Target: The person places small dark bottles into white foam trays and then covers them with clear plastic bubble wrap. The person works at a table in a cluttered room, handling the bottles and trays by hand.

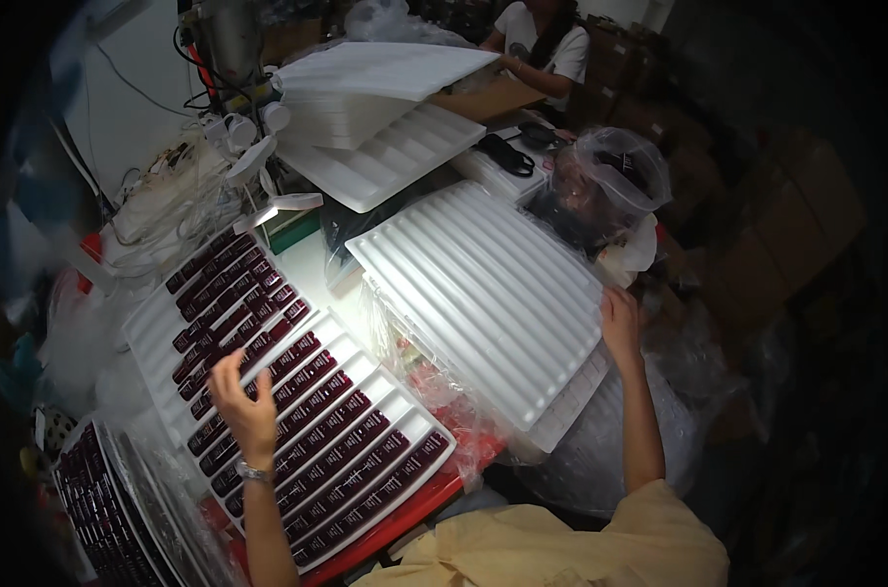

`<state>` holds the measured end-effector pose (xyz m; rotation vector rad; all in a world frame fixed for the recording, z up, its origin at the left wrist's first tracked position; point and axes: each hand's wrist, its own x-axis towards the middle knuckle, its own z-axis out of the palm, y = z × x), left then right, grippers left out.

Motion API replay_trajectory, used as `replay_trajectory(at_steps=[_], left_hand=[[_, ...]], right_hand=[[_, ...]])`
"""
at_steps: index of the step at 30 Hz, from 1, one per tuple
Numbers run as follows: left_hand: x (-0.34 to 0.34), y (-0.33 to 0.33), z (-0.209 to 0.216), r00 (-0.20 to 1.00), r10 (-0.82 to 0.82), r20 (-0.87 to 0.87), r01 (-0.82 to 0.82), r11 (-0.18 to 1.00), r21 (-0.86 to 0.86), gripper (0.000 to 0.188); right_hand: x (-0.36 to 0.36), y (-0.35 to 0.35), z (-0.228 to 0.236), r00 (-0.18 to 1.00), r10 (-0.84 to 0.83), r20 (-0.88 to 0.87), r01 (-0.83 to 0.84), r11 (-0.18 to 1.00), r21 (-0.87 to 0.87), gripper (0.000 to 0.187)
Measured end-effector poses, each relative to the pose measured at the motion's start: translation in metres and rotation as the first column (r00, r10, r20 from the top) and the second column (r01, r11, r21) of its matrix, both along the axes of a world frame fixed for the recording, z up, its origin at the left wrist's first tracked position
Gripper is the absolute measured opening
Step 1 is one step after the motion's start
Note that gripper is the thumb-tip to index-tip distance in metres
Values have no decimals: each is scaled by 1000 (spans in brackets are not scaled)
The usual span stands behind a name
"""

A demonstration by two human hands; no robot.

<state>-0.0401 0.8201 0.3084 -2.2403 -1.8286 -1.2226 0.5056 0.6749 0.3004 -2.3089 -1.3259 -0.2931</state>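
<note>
L hand (245,403) over filled trays (338,423), grip spread; R hand (621,318) at wht tray (483,293) edge, can't tell grip. Lit tabletop (312,262), boxes (796,220) in bkgd.

A white tabletop (314,262) shows mid-scene. At left, a near tray (405,409) of dark red pieces (358,442) lies beside a far tray (155,328); a red surface (395,533) shows beneath the near edge. At right sits a pile topped by a ridged white tray (483,293).

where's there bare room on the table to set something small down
A small lit patch of white tabletop looks bare, between the filled trays and the ribbed white tray, just below the lamp. Elsewhere it's crowded: cables heap at far left, clear plastic at right.
</note>
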Motion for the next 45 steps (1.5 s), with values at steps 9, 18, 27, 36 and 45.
replay_trajectory(at_steps=[9, 18, 27, 36, 45], left_hand=[[178, -151, -38, 663, -722, -197, 678, 691, -249, 49], [138, -148, -41, 756, -625, -194, 614, 780, -122, 39], [129, -147, -41, 763, -630, -145, 617, 777, -125, 31], [115, -141, -27, 759, -388, 523, 568, 788, -238, 31], [90, -120, -14, 274, -220, 936, 650, 759, -12, 54]], right_hand=[[0, -17, 5, 984, 158, -86, -139, 972, 188, 30], [-39, -8, 20, 950, 220, 222, -255, 957, 142, 26], [-48, 11, 23, 957, 84, 276, -83, 996, -14, 29], [-36, 27, 18, 979, 159, 128, -151, 986, -70, 24], [-217, 54, 84, 164, 640, -750, -613, 662, 431, 25]])
